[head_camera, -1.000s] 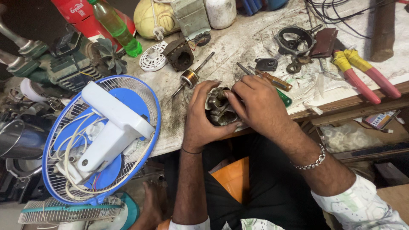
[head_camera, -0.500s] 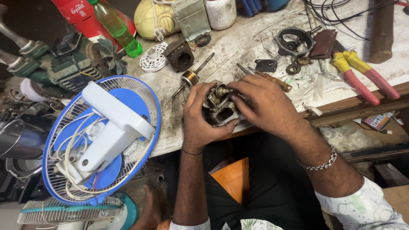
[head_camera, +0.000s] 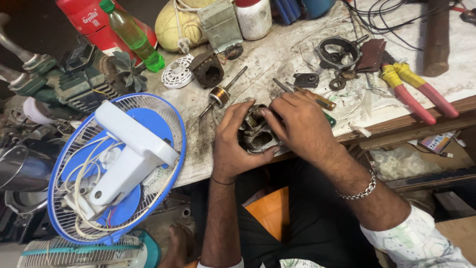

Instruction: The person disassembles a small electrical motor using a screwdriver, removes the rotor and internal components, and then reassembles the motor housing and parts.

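Presently, findings at the bench edge:

- The left hand [head_camera: 233, 141] cups a small metal motor housing [head_camera: 255, 134] from the side and beneath, fingers wrapped round it and thumb on the near face; the housing is held just above the near edge of the workbench [head_camera: 277, 59].
- The right hand [head_camera: 297, 121] covers the housing from above, fingertips curled narrowly onto its top face; whether they pinch a small part cannot be told.
- A wound rotor on its shaft [head_camera: 220, 94] lies just beyond the left hand, apart from it.
- A screwdriver [head_camera: 310, 97] lies partly under the right hand; red and yellow pliers [head_camera: 416, 92] rest well apart to the right.
- Judgement: the cupping grip should stay firm and the housing level, so loose pieces do not drop off the edge.
- Judgement: working further over the paper-covered top would be safer.
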### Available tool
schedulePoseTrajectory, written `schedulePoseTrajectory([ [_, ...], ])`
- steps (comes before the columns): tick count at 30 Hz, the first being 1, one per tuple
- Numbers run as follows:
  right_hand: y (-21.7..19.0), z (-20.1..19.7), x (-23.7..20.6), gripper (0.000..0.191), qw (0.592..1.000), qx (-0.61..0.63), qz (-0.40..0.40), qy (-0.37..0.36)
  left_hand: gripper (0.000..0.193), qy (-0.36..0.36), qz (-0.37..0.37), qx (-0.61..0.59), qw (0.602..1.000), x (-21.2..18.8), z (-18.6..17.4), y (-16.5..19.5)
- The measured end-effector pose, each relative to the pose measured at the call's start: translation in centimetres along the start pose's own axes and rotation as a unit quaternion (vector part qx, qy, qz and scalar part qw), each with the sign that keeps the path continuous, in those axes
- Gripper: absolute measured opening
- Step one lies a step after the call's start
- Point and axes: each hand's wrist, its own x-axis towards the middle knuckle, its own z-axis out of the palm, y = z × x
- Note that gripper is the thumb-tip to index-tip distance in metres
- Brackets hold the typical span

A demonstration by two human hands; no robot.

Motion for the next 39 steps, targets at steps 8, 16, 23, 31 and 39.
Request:
schedulePoseTrajectory([
  [8,-0.2,-1.9,0.0,0.022,0.998,0.066,-0.021,-0.009,0.094,0.013,-0.005,-0.002,1.0,-0.2,-0.1,-0.2],
  [16,0.1,-0.9,0.1,0.015,0.999,0.013,-0.038,0.013,0.104,0.004,0.01,0.01,1.0,0.1,-0.1,0.0],
  [23,0.6,-0.6,0.1,0.023,0.998,0.052,-0.015,0.007,0.103,-0.004,-0.022,-0.006,1.0,0.0,0.0,-0.4],
  [31,0.5,0.0,0.8,0.022,0.998,0.037,-0.047,0.005,0.105,0.016,-0.021,-0.007,1.0,0.0,0.1,-0.9],
  [39,1.4,0.5,3.5,0.017,0.994,-0.019,-0.089,-0.056,0.107,0.029,-0.075,-0.001,0.997,-0.1,0.1,-1.3],
])
